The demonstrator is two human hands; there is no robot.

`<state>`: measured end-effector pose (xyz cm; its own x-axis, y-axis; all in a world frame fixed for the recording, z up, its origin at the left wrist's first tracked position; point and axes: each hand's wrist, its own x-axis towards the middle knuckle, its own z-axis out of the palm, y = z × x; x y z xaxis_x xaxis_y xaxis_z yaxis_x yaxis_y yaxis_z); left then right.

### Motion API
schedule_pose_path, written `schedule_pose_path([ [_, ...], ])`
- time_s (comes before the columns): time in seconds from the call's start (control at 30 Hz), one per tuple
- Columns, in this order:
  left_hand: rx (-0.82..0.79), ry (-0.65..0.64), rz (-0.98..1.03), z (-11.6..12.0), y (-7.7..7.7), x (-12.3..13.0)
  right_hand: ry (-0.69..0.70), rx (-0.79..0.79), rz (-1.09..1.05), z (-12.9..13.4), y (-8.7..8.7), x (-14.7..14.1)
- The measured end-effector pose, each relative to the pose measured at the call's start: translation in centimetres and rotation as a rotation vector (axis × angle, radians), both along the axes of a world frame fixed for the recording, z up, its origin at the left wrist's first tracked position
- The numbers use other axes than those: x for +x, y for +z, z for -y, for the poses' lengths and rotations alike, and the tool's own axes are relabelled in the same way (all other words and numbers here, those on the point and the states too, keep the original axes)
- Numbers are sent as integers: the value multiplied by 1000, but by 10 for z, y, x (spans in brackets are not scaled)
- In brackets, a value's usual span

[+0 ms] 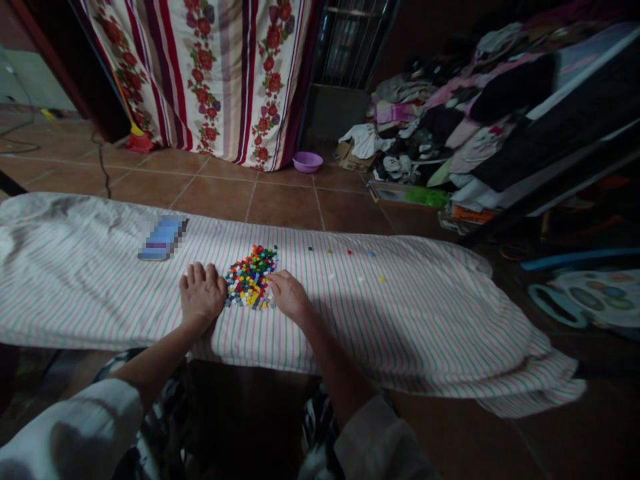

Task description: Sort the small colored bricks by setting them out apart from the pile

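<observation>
A pile of small multicoloured cubes (250,279) lies on the striped cloth (425,327). My left hand (201,292) rests palm down on the cloth at the pile's left edge, fingers stretched out and holding nothing. At the right edge, my right hand (290,293) has its fingertips pinched together among the cubes; what sits between them, if anything, is too small to make out. To the right of the pile, several single cubes lie apart in two loose rows, including a red cube (349,252), a blue cube (371,254) and a yellow cube (383,279).
A pixelated blue phone-like object (164,237) lies on the cloth at the back left. Beyond, on the tiled floor (225,193), are a floral curtain (227,80), a purple basin (307,161) and a red broom (141,139). Heaped clothes (450,113) fill the back right.
</observation>
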<state>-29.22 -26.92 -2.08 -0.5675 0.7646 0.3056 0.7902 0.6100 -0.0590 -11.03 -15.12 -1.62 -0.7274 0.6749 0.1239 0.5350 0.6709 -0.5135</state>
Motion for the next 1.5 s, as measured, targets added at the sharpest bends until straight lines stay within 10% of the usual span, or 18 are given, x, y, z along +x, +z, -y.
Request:
schedule_pose_path([
  [1.5, -5, -3, 41, 0, 6, 2, -16, -7, -24, -6, 5, -34],
])
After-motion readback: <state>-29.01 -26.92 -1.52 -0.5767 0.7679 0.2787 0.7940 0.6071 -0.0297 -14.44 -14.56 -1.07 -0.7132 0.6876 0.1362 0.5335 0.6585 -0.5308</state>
